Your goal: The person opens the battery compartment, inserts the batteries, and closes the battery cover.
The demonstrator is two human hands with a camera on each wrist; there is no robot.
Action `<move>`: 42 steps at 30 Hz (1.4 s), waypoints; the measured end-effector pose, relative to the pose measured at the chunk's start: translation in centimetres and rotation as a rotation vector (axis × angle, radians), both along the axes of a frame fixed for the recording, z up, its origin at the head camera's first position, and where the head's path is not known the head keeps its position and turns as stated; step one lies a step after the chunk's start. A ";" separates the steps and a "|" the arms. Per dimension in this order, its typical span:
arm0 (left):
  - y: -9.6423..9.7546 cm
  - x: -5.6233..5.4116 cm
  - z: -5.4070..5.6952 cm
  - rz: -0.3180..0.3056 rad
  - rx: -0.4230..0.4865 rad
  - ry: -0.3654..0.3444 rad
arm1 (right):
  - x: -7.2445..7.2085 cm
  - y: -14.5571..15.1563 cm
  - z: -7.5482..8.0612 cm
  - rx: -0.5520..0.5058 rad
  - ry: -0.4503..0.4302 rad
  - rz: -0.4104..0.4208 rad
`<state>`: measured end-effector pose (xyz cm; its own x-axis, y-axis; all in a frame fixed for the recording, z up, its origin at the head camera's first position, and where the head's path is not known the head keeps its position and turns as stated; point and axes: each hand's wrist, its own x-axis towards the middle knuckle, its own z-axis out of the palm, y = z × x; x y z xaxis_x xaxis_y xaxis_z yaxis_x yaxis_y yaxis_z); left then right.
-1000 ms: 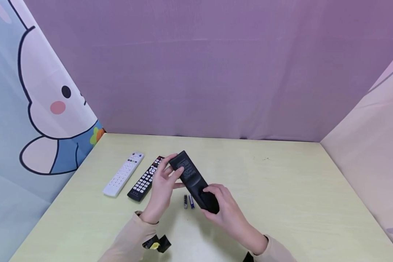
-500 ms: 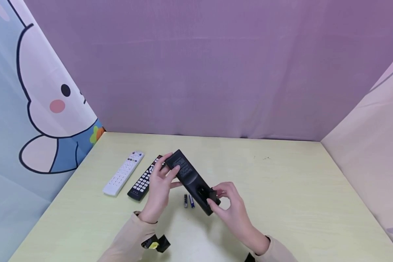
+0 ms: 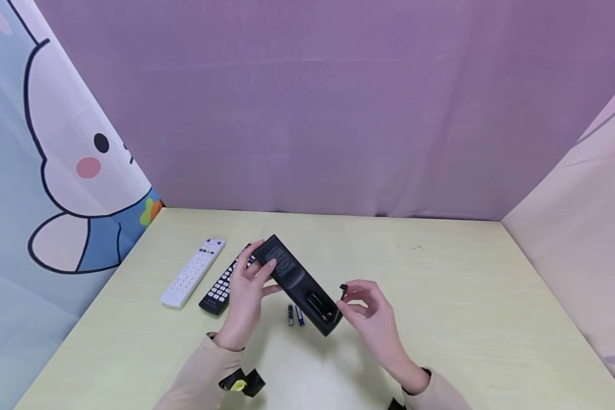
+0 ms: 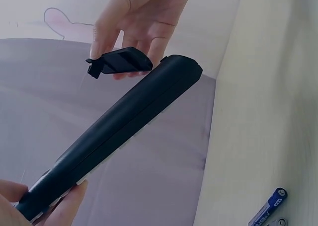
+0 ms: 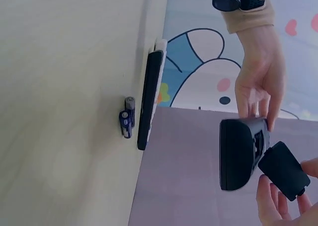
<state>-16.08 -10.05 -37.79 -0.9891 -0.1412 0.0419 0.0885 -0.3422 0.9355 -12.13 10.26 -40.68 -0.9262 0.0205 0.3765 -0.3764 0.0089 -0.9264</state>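
A black remote control (image 3: 294, 276) is held tilted above the table, its back facing up, with the battery compartment (image 3: 321, 306) uncovered at the lower end. My left hand (image 3: 246, 302) grips its upper end, thumb on the printed label. Between thumb and fingers, my right hand (image 3: 371, 316) pinches the black battery cover (image 4: 121, 62), which is off the remote and close beside its lower end. Two small batteries (image 3: 295, 315) lie side by side on the table below the remote; the right wrist view shows the pair of batteries (image 5: 127, 117) too.
To the left on the pale table (image 3: 466, 302) lie a white remote (image 3: 193, 273) and a second black remote (image 3: 220, 290) with white buttons, partly hidden by my left hand. A purple cloth (image 3: 328, 114) backs the table, with a cartoon-printed sheet (image 3: 77, 171) at the left.
The right hand has lifted the battery cover off the remote and drawn it right, exposing the compartment. The left hand and remote have shifted slightly left.
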 end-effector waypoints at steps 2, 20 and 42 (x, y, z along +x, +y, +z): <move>-0.2 0.0 0.0 0.003 0.001 -0.008 | -0.1 0.3 0.1 -0.002 -0.006 -0.004; -2.0 0.0 0.0 0.043 0.000 -0.060 | -1.4 3.7 -0.1 0.152 -0.028 -0.052; -4.6 0.2 0.2 0.074 0.030 -0.101 | -3.2 7.0 -1.6 0.515 0.038 -0.084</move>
